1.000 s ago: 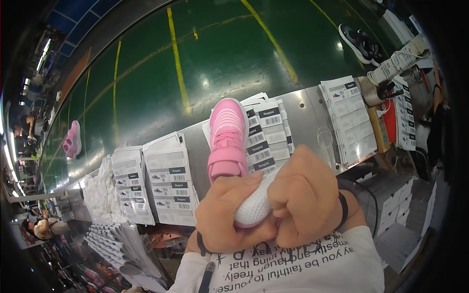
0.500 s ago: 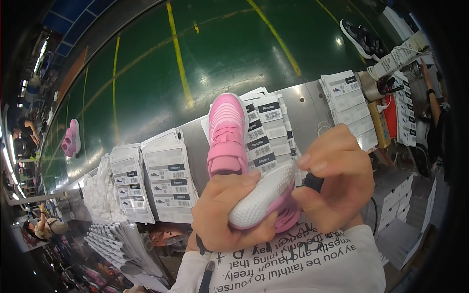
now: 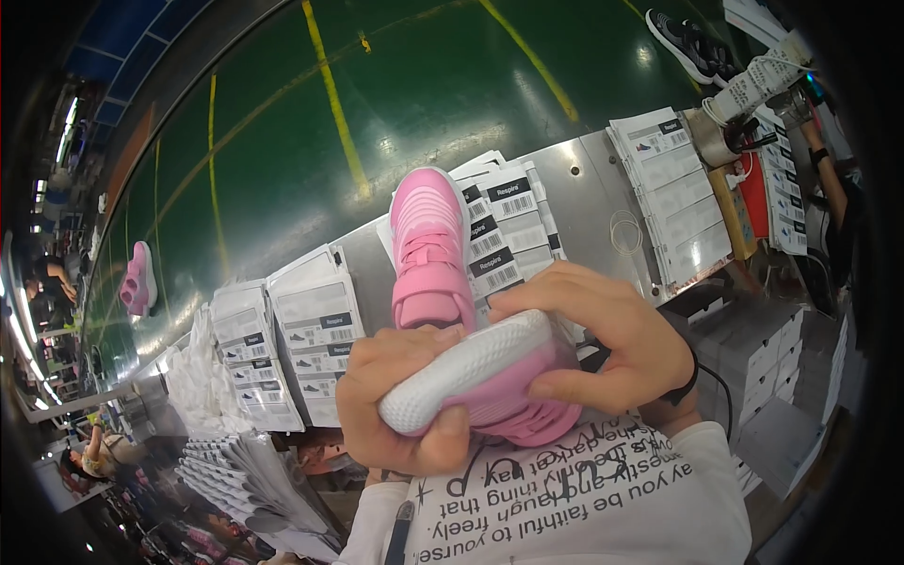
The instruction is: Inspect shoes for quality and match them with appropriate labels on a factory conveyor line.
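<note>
A pink sneaker [image 3: 504, 386] with a white textured sole is held on its side just in front of my shirt, sole turned up and away. My left hand [image 3: 400, 400] is closed round one end, its thumb on the pink upper. My right hand [image 3: 612, 344] grips the other end, fingers over the sole edge and thumb on the side. Beyond them a second pink sneaker [image 3: 428, 240] lies upright on the metal ledge, toe pointing away. Its heel is hidden behind the held shoe. Stacked label sheets [image 3: 499, 235] lie beside it, partly under it.
A green conveyor belt [image 3: 273, 160] with yellow lines runs beyond the ledge, carrying a pink shoe [image 3: 138, 281] and black shoes [image 3: 692, 47]. More label stacks [image 3: 311, 311] and white tissue [image 3: 193, 377] lie left. At right are labels [image 3: 669, 198] and boxes [image 3: 753, 348]. Other people work nearby.
My right hand has come in from the right and closed on the shoe. The held shoe has shifted left and turned, showing more of its pink side.
</note>
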Action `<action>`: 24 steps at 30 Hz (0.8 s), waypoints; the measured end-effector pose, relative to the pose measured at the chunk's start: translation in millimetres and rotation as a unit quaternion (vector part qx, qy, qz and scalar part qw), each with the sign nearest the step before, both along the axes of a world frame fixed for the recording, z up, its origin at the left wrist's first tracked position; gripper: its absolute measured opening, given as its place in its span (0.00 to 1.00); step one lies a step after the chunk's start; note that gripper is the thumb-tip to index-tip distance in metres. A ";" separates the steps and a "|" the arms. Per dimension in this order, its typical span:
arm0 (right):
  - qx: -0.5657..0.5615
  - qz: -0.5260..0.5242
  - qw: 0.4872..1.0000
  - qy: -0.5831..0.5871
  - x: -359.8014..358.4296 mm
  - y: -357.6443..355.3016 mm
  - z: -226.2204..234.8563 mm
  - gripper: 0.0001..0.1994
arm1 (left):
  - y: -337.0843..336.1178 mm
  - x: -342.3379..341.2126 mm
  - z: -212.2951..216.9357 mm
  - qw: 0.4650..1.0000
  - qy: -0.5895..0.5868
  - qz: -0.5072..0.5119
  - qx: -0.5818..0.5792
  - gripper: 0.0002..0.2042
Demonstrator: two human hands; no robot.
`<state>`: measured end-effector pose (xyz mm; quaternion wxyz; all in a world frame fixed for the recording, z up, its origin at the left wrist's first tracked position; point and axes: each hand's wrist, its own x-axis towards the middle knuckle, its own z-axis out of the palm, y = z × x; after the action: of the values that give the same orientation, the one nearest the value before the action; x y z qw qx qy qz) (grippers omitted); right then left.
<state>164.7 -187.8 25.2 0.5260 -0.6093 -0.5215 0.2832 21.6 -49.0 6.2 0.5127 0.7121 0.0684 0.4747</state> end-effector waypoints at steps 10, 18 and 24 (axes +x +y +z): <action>-0.115 0.058 0.981 0.143 5.1 -15.8 -36.0 0.63 | 12.8 8.7 0.7 0.966 0.242 -0.087 0.006 0.25; -0.103 -0.019 0.983 0.148 7.6 -38.1 -84.1 0.58 | 57.5 -18.5 17.2 0.875 0.426 -0.109 0.201 0.36; -0.179 -0.086 0.979 0.043 7.4 -26.0 -75.2 0.56 | 55.8 -41.3 -17.9 0.893 0.395 -0.194 -0.092 0.35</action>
<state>172.1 -213.7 -50.1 0.4526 -0.7233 -0.3851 0.3517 -19.7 6.8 -11.7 0.5885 0.7897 0.1694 0.0370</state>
